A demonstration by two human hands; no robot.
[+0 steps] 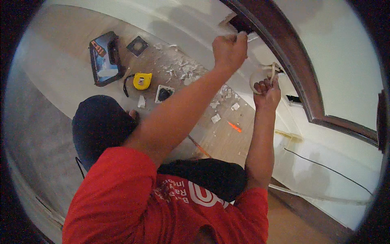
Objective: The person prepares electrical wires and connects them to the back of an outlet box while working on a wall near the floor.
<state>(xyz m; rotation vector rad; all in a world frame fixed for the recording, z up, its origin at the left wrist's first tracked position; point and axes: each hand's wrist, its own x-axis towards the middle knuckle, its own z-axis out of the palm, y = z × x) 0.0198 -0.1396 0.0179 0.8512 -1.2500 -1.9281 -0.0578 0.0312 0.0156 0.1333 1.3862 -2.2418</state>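
Note:
My left hand [229, 51] is raised with curled fingers at a jagged dark hole [239, 22] in the white wall, just below a dark wooden frame [311, 110]; what its fingers grip is too small to make out. Lower and to the right, my right hand [266, 91] is closed on a loop of cream cable [255, 77] beside a smaller opening in the wall. A narrow dark rectangular cutout [293, 99] sits to the right of that hand.
On the floor lie a black case [103, 61], square dark plate [137, 46], yellow tape measure [142, 81], white square box [164, 94], orange tool [234, 127] and white rubble [178, 65]. A black wire [325, 166] runs along the right. My dark-clad knees are bent below.

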